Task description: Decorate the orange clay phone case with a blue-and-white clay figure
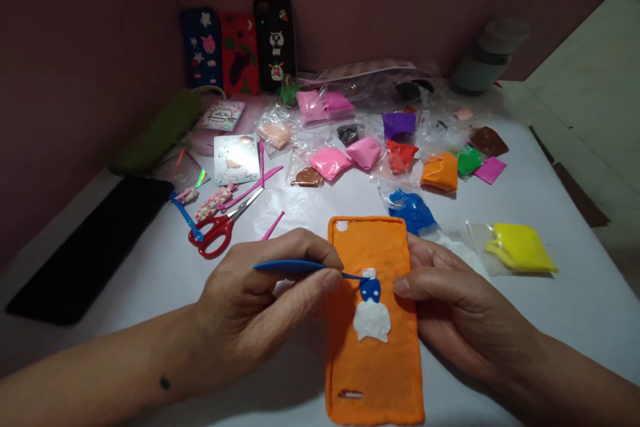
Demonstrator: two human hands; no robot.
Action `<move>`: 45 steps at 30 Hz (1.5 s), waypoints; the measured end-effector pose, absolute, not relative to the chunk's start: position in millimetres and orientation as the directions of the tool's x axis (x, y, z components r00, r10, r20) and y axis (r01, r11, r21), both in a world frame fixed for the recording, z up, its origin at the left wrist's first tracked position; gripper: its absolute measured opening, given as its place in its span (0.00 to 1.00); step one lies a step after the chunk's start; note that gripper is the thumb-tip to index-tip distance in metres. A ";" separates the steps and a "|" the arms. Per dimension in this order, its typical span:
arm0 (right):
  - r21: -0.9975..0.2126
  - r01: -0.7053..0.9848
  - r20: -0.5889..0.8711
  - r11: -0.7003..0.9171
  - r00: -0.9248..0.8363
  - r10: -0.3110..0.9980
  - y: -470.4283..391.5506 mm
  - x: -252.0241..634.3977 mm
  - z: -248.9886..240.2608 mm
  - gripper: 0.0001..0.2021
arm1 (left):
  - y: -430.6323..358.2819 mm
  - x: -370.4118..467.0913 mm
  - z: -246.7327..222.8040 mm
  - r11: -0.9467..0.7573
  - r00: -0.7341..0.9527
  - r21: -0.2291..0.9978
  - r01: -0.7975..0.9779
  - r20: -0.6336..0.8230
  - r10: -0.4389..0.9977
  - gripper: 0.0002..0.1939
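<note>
An orange clay-covered phone case stands tilted up at the centre front, with a white clay shape and a blue clay head with white dots on it. A small white piece tops the blue one. Between thumb and fingers my left hand pinches a blue modelling tool, its thin tip at the white piece. My right hand grips the case by its right edge, the thumb on the front face and the other fingers partly hidden behind it.
Red scissors, pink tools and a black phone lie left. Bags of coloured clay, including blue and yellow, spread behind the case. Three decorated cases, one black, lean on the wall; a bottle stands back right.
</note>
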State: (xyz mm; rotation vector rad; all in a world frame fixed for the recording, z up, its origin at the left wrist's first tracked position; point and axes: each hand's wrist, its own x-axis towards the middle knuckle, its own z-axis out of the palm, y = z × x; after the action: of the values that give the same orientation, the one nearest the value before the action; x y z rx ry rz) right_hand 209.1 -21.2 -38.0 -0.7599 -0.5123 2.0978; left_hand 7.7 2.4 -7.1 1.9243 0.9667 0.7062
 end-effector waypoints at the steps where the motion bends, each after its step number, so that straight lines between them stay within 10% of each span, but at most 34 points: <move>1: -0.590 -0.564 -0.341 -0.578 -0.475 0.811 -21.2 209.2 -38.2 0.21 | 1.8 7.4 -7.2 -0.339 0.533 0.873 0.349 0.112 0.839 0.06; 45: -0.568 -0.618 -0.392 -0.544 -0.379 0.838 -27.3 207.3 -40.3 0.10 | -0.3 8.5 -12.8 -0.521 0.538 0.793 0.315 0.303 0.787 0.08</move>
State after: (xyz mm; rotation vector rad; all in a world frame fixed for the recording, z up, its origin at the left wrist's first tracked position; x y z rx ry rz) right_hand 207.3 -27.3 -40.3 -0.8224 -0.4109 2.0135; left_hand 8.5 -0.3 -12.8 2.0836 0.8874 0.8744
